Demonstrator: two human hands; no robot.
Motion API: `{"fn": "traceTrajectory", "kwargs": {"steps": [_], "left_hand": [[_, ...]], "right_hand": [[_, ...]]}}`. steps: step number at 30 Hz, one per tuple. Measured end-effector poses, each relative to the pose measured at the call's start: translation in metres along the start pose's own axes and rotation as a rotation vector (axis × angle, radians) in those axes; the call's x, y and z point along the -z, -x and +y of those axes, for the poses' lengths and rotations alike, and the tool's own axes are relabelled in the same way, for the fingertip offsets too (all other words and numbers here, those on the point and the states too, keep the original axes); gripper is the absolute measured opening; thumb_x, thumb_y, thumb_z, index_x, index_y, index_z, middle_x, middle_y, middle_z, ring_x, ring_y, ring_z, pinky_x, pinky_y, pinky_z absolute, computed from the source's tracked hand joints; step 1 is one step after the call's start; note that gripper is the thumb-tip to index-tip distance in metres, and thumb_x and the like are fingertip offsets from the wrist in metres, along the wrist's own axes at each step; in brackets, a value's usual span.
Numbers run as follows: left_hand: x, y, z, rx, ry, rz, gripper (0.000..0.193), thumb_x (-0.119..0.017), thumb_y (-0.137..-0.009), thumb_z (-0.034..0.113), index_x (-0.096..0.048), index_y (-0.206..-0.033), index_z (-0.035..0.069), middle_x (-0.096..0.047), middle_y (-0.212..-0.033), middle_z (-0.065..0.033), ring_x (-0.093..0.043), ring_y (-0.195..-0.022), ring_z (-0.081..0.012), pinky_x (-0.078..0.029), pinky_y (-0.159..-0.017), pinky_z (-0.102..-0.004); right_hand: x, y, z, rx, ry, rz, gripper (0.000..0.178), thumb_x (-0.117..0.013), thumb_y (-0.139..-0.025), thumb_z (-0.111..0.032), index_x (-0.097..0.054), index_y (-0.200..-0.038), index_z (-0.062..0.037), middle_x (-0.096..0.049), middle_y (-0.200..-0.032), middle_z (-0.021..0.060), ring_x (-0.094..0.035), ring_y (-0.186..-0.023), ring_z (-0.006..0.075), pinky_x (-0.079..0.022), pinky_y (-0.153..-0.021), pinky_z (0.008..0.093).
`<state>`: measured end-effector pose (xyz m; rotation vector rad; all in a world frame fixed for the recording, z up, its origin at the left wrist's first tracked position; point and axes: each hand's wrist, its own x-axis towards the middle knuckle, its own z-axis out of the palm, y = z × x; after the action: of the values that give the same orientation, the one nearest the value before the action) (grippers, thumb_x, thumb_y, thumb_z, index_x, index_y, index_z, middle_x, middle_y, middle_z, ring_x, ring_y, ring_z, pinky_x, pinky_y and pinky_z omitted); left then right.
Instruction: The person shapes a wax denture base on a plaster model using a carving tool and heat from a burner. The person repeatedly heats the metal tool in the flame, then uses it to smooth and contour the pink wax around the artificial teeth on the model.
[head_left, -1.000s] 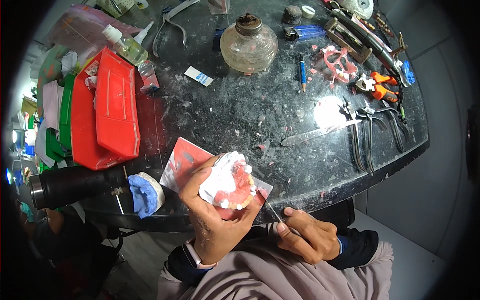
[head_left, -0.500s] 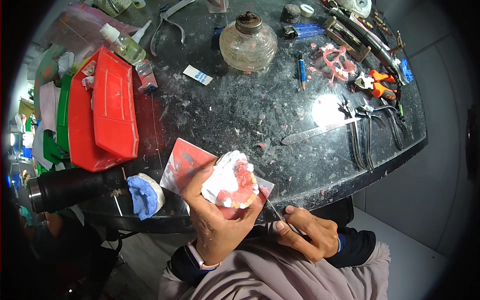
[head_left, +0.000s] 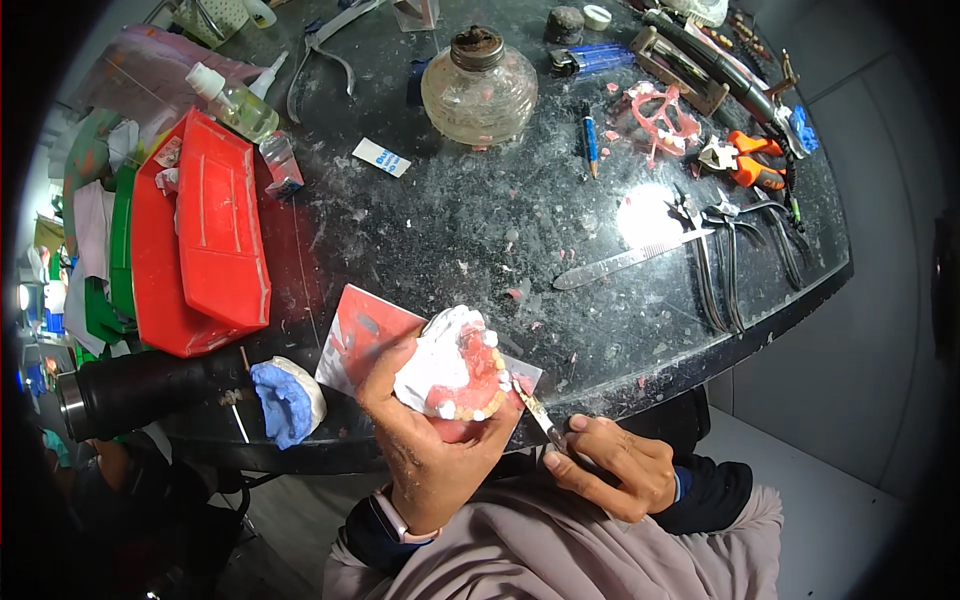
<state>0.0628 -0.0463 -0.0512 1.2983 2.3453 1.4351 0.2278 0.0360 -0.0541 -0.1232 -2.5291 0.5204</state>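
My left hand (head_left: 425, 430) is wrapped round a white plaster dental cast (head_left: 432, 368), held above the table's near edge. Pink wax (head_left: 478, 362) covers part of the cast, with white and yellowish teeth set along its rim. My right hand (head_left: 615, 465) grips the handle of a wax knife (head_left: 537, 408). The pale, smeared blade points up and left, its tip close beside the teeth at the cast's right; whether it touches cannot be made out. Beneath the cast lies a pinkish sheet (head_left: 362, 335), partly hidden by my left hand.
A blue and white impression (head_left: 285, 405) lies at the left beside a black cylinder (head_left: 150, 390). Red bins (head_left: 222, 240) stand behind. Farther off are a glass spirit lamp (head_left: 478, 95), a blue pencil (head_left: 590, 145), a metal knife (head_left: 620, 265) and several pliers (head_left: 730, 260).
The wax knife has turned, so its flat blade now shows where only a thin edge did. My left hand has tilted the cast slightly. The view has shifted a little.
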Motion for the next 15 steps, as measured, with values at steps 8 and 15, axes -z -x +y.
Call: {"fn": "traceTrajectory", "kwargs": {"steps": [8, 15], "left_hand": [[0.0014, -0.0004, 0.0005, 0.000, -0.011, -0.017, 0.074, -0.074, -0.057, 0.003, -0.027, -0.112, -0.005, -0.040, -0.106, -0.0189, -0.051, -0.093, -0.0268, -0.044, -0.080, -0.0340], [0.0026, -0.0026, 0.0023, -0.040, -0.043, -0.009, 0.073, -0.075, -0.056, 0.005, -0.028, -0.112, -0.005, -0.040, -0.105, -0.0182, -0.051, -0.092, -0.0274, -0.044, -0.079, -0.0341]], "right_hand": [[-0.0050, 0.0014, -0.0032, -0.060, -0.012, 0.006, 0.033, -0.072, -0.060, -0.013, -0.064, -0.091, -0.0032, -0.054, -0.072, 0.0093, -0.060, -0.069, 0.0229, -0.054, -0.063, 0.0294], [-0.0041, -0.0024, -0.0063, -0.113, 0.018, 0.040, 0.029, -0.062, -0.062, -0.007, -0.066, -0.091, -0.0070, -0.055, -0.071, 0.0045, -0.062, -0.074, 0.0166, -0.054, -0.064, 0.0246]]}}
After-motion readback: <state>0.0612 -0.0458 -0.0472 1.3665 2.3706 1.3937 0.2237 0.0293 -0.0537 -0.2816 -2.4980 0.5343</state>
